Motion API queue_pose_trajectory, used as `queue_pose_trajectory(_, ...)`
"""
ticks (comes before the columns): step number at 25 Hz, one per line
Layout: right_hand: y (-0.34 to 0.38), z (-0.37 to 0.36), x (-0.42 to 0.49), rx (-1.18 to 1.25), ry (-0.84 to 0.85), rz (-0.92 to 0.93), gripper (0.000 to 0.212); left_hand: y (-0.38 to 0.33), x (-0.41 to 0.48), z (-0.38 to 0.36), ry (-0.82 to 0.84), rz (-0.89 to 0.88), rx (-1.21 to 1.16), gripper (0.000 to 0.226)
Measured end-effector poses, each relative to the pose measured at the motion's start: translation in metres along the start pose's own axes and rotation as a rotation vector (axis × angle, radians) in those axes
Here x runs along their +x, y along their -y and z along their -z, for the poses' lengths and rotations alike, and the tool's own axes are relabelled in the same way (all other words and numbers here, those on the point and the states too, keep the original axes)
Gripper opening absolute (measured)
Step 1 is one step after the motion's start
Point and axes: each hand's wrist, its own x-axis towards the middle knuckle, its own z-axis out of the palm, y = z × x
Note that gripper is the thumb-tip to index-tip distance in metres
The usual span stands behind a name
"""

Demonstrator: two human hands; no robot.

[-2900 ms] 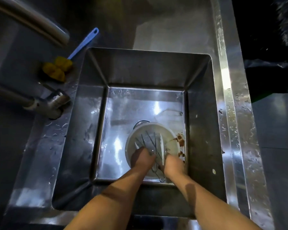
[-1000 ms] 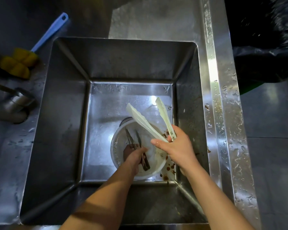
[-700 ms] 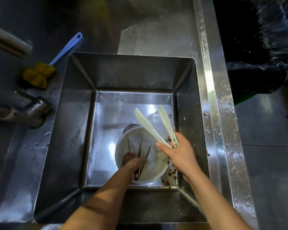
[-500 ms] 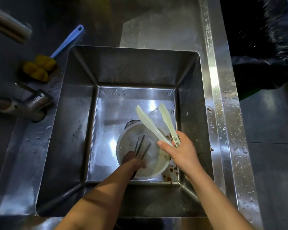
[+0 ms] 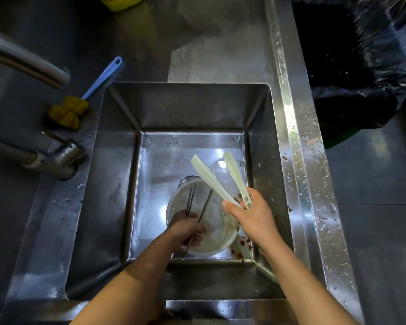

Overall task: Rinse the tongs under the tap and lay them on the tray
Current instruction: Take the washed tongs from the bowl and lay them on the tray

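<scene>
My right hand [image 5: 253, 215] grips pale plastic tongs [image 5: 223, 178] at their hinge end, arms spread and pointing away from me above the sink floor. My left hand [image 5: 185, 227] holds thin metal tongs [image 5: 192, 207] low inside a white bowl [image 5: 223, 240] that sits over the drain in the steel sink [image 5: 117, 184]. The tap [image 5: 56, 158] is mounted on the left rim, and its spout [image 5: 26, 63] reaches in from the upper left. No water is seen running. No tray is in view.
A yellow sponge brush with a blue handle [image 5: 80, 102] lies on the counter left of the sink. Brown food residue [image 5: 240, 248] dots the sink floor by the bowl. A black-lined bin [image 5: 361, 66] stands to the right. A yellow object [image 5: 120, 1] sits at the top edge.
Both hands were down in the bowl at first. My right hand has since lifted the pale tongs out and holds them up; my left hand has taken hold of the metal tongs in the bowl.
</scene>
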Motion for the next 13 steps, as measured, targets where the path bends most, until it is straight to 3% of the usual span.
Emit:
queue_pose_trajectory(3,0.019,-0.004,-0.004,-0.061,-0.010,0.001,0.052,-0.015,-0.039,0.013,-0.062,-0.135,0.015,0.055)
queue_pose_trajectory(13,0.071,-0.025,-0.067,-0.126,-0.177,0.124,0.037,-0.022,-0.148,0.069,-0.228,-0.458,0.148,0.058)
